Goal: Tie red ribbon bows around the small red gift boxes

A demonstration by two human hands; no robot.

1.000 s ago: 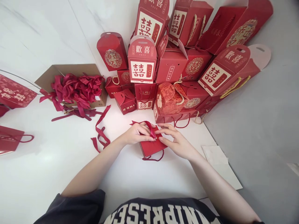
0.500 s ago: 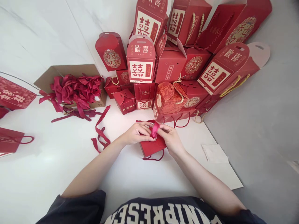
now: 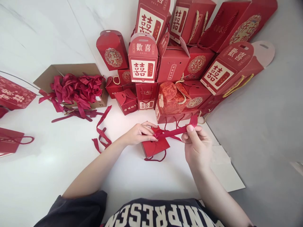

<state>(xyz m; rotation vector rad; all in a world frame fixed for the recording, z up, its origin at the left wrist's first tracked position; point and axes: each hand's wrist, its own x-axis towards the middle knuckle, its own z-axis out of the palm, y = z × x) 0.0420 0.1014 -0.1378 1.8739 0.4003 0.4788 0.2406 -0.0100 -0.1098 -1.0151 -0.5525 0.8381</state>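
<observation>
Ribbon: We see a long red ribbon [image 3: 176, 131] pulled tight over a small red box [image 3: 155, 147].
Just changed: We see the right hand [image 3: 197, 145] move away from the left hand [image 3: 139, 134], and now the ribbon is long and straight between them.
Left hand: It stays on top of the box. Its fingers [image 3: 148, 130] are close together and pinch the ribbon by a knot or a fold. We cannot tell which one it is.
Right hand: It is up in the air, off the box. Its thumb [image 3: 190, 128] and fingers press together on the ribbon near the end.
Box place: The box lies flat on a white table [image 3: 47, 179], right under the left hand. A dark red cord loop [image 3: 155, 159] sits by its near side.
Cardboard box: This open brown box [image 3: 48, 74] is full of red ribbons [image 3: 75, 91].
Near it: More loose ribbons [image 3: 103, 132] lie on the table, between the brown box and the left hand.
Behind: Many red gift boxes [image 3: 143, 60] are piled up.
</observation>
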